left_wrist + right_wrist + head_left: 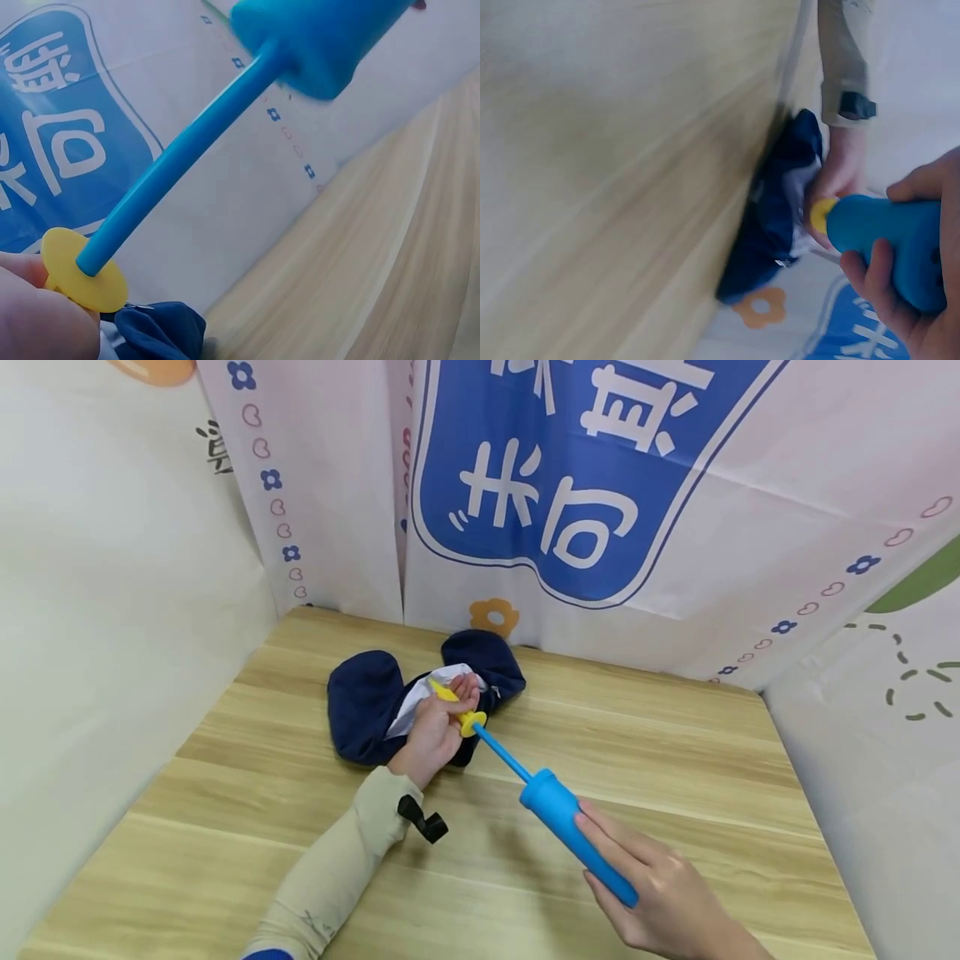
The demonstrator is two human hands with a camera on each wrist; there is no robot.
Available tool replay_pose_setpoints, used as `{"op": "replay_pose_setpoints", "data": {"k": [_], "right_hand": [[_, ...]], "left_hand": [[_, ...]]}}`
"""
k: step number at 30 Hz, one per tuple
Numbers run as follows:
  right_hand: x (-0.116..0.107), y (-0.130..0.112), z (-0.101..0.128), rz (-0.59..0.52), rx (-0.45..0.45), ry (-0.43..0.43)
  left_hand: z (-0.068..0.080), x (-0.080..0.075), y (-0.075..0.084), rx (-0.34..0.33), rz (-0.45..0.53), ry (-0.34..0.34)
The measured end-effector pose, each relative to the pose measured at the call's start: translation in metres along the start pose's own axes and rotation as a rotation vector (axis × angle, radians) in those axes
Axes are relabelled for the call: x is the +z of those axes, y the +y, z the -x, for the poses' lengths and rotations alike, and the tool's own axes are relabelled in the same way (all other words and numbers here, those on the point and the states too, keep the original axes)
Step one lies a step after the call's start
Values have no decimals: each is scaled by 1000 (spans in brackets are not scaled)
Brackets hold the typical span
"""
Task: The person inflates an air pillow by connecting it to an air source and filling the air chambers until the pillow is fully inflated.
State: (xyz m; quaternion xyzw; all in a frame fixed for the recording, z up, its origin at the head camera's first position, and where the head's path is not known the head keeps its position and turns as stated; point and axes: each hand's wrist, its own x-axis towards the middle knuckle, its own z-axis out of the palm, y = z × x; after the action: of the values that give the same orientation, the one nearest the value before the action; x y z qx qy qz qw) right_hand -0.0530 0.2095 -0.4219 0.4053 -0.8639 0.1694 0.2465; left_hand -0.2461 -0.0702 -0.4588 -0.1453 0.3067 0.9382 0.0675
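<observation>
My left hand (437, 727) pinches the yellow nozzle (472, 723) of a balloon pump, just behind its round flange. A thin blue rod (502, 752) runs from the flange into the thick blue pump barrel (577, 835), which my right hand (667, 885) grips. In the left wrist view the rod (172, 165) stands well out of the barrel (300, 45). Beneath and behind the left hand lies a navy U-shaped neck pillow (365, 706), its white inner part (408, 710) showing through an opening. The left hand partly covers the pillow, and whether the nozzle tip touches it I cannot tell.
The wood-grain table (637, 760) carries the pillow near its back edge. A white printed sheet with a blue sign (570, 485) hangs behind, and pale sheets stand at both sides. A black strap piece (423, 820) sticks out from the left sleeve.
</observation>
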Motion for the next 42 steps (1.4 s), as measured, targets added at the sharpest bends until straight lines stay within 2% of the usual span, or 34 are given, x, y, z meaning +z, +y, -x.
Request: {"op": "replay_pose_setpoints", "data": {"k": [4,9,15,18,21,26,29,32,36,42], "right_hand": [[-7,-3,0,16,-13,33],[20,1,-19,-3,-57,115],[58,15,-41,-23,-23,59],[68,20,-46,-39,23,10],[61,20,-41,-75,70,-39],[22,18,-19,-135,97,-83],[-1,16,-6,-120,104,-90],[-15,12,3,-96,109,-73],[-8,6,-1,-58,65,-6],[32,6,-31,-34,51,16]], "left_hand": [[4,6,-3,7,17,29],[11,7,-13,21,15,45],[16,2,-25,24,-39,50],[16,1,-29,24,-62,42],[16,2,-32,21,-64,47],[14,4,-27,41,-46,53],[12,4,-21,45,-35,39],[11,3,-17,20,-29,40],[15,2,-18,9,-44,65],[27,3,-29,25,-103,49]]}}
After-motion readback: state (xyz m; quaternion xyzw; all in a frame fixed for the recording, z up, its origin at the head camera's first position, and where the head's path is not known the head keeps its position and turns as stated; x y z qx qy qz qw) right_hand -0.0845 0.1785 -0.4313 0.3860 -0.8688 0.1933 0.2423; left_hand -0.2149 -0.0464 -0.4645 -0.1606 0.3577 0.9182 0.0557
